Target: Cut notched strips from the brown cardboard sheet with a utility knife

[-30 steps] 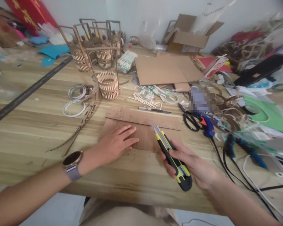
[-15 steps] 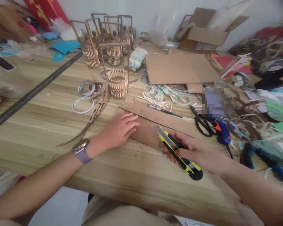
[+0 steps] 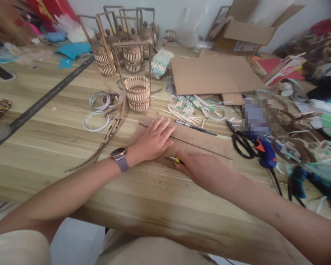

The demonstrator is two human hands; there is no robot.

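My left hand (image 3: 154, 139) lies flat on a piece of cardboard (image 3: 206, 141), fingers spread, with a dark line or slit running lengthwise across the board. Just to its right, my right hand (image 3: 194, 165) is wrapped round a box cutter (image 3: 178, 160); only the blade and a bit of its yellow front show past the fingers, low over the board's near part. Whether the blade touches the cardboard I cannot tell. Beyond the board lies a dark pen (image 3: 195, 127). A small basket of wooden sticks with a tall cardboard handle (image 3: 138, 94) stands behind my left hand.
Rolls of tape (image 3: 96, 121) and a curved cardboard strip (image 3: 107, 138) lie at left. Loose sticks (image 3: 182, 114) are scattered behind the pen. Scissors (image 3: 241, 143), a blue glue gun (image 3: 266, 152) and pliers (image 3: 298, 182) lie at right. Several finished lanterns (image 3: 103, 60) stand at the back.
My left hand has moved forward and right and now presses flat on the cardboard. My right hand has turned the box cutter over and brought its blade down and left.
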